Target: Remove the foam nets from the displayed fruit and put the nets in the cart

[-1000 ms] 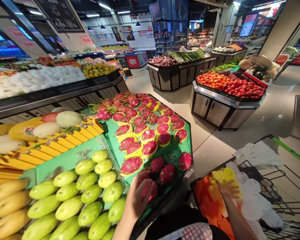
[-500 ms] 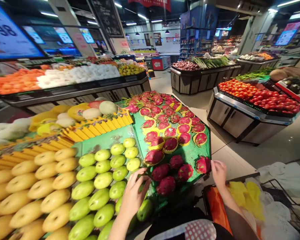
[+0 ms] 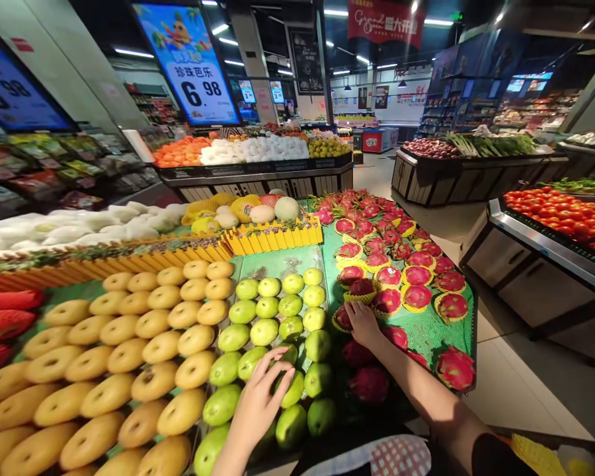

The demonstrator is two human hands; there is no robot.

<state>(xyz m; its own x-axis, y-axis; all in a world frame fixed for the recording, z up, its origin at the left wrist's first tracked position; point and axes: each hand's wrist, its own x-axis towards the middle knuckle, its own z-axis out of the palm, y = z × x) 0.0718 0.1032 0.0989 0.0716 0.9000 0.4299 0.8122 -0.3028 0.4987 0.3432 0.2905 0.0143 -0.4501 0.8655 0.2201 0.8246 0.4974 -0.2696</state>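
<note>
My left hand [image 3: 262, 396] lies on the green mangoes [image 3: 264, 332] at the near edge of the fruit stand, fingers stretched apart over one of them, nothing lifted. My right hand [image 3: 363, 324] reaches across to the dragon fruits [image 3: 416, 295] on the green mat [image 3: 429, 332]. Its fingers are curled together over a dragon fruit in a yellow net [image 3: 340, 320] at the mat's left side. More bare dragon fruits [image 3: 371, 383] lie just below my right forearm.
Yellow mangoes [image 3: 129, 357] fill the stand's left half, with melons [image 3: 277, 210] behind a yellow fence strip. A price screen [image 3: 193, 66] hangs above. A tomato counter [image 3: 565, 218] stands to the right across the tiled aisle. Yellow netting [image 3: 538, 455] shows at bottom right.
The view has swung left. My right hand left the cart's yellow netting, passed the stand's corner and now rests on a dragon fruit. My left hand moved from a dragon fruit to the green mangoes.
</note>
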